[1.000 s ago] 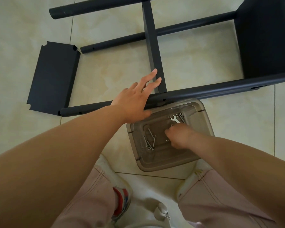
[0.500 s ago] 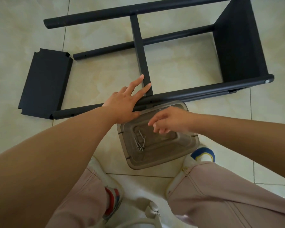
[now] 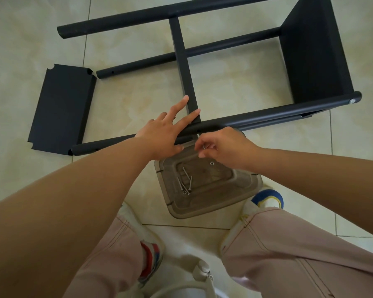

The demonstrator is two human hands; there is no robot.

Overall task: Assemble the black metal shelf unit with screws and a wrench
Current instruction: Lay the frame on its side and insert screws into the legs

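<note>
left hand (image 3: 163,137): i laid it flat, fingers straight, on the shelf frame (image 3: 267,118) lying on the floor.
right hand (image 3: 222,147): i pinched a screw (image 3: 200,141) at the frame's front tube.
spare screws (image 3: 184,182): in the plastic tray (image 3: 243,195).

Left hand (image 3: 164,136) flat on black shelf frame (image 3: 267,118), right hand (image 3: 222,147) pinching screw (image 3: 200,141) above plastic tray (image 3: 241,188)

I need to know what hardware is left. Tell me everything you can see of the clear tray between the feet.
The tray is a smoky translucent plastic piece, rectangular with rounded corners and a raised rim, lying flat on the tile floor, turned askew. It sits just below the near black tube. Inside lie a few long silver screws bunched at its left and one small nut. The right hand hovers over its top edge; whether it touches is unclear.
</note>
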